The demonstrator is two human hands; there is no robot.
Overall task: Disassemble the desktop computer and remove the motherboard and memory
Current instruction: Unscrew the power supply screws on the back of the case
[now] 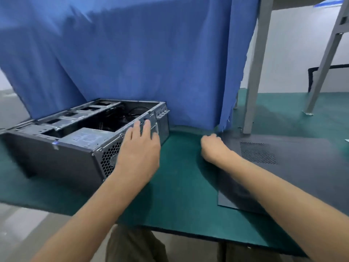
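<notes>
Open steel computer case [56, 148], perforated side panel [283, 167] alongside.

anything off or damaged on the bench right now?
Only the blue curtain: its lower right edge looks frayed and ragged where it meets the green mat. The computer case lies open on its side, and its side panel lies flat to the right, which fits disassembly. Nothing spilled.

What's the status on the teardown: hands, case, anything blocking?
Left hand flat on the computer case rear edge, open. Right hand curled on the green mat, empty as far as visible. Side panel already off, lying right. Interior dark, motherboard not discernible.
</notes>
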